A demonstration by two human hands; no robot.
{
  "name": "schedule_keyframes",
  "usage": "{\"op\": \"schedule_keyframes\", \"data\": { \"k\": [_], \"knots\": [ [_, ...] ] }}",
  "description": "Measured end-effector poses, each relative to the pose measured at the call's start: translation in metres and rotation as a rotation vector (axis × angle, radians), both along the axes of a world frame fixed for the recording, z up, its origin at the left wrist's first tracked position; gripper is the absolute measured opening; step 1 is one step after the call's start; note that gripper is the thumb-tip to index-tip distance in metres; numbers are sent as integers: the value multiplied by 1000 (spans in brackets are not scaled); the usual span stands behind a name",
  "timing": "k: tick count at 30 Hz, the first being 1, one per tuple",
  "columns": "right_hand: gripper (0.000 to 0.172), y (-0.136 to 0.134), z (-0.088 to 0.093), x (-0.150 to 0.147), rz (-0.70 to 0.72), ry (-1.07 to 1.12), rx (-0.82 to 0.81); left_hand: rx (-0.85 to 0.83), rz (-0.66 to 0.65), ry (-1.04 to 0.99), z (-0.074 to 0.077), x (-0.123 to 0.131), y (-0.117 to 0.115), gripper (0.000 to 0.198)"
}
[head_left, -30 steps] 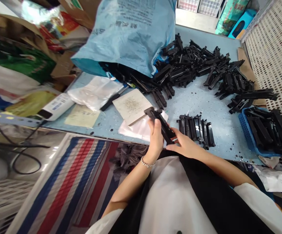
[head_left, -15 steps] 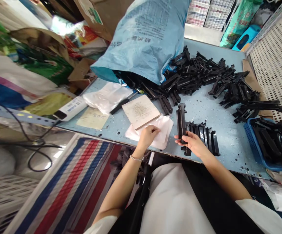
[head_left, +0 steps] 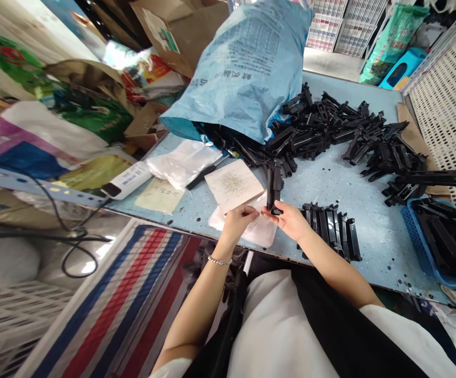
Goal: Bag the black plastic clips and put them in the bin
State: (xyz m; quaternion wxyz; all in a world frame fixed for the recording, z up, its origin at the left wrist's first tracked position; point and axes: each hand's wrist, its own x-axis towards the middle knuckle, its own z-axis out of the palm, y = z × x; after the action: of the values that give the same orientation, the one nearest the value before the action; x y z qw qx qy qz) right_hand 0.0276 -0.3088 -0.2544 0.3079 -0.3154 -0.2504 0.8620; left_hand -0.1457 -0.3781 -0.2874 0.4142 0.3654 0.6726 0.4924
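Observation:
My left hand [head_left: 238, 223] is closed in a pinch over the stack of clear plastic bags [head_left: 265, 231]; whatever its fingertips hold is too small to make out. Just beyond it lies a square board [head_left: 231, 184] with many tiny pieces scattered on top. My right hand [head_left: 289, 220] grips a long black plastic part [head_left: 274, 181] by its near end, upright in view, close to the left fingertips. A row of similar black parts [head_left: 332, 231] lies side by side to the right of that hand.
A large blue sack [head_left: 244, 73] spills black parts onto the blue table [head_left: 318, 178]. A heap of black parts [head_left: 322, 123] spreads across the back. At right stands a blue basket [head_left: 417, 236] of parts. More plastic bags [head_left: 184, 160] and a paper note [head_left: 159, 195] lie left.
My right hand has carried the black part leftward, from beside the row to near my left fingertips. My left hand stays pinched at the bags. The view has shifted slightly.

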Motion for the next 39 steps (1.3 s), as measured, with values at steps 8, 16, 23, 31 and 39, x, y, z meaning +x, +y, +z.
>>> {"op": "schedule_keyframes", "data": {
  "k": [8,16,23,31,39],
  "knots": [
    [36,-4,-14,-9,-23,-215,96,152,-297,905,17,-12,-19,30],
    [42,-30,3,47,228,-56,-92,125,-303,728,14,-26,-3,61],
    [48,-45,-24,38,488,149,-449,185,-360,575,18,-17,-9,70],
    [47,-58,-10,23,200,-420,321,384,-650,550,55,26,-60,63],
    [34,-48,40,72,489,-958,1084,67,-597,568,88,-42,-138,28]
  ]
}}
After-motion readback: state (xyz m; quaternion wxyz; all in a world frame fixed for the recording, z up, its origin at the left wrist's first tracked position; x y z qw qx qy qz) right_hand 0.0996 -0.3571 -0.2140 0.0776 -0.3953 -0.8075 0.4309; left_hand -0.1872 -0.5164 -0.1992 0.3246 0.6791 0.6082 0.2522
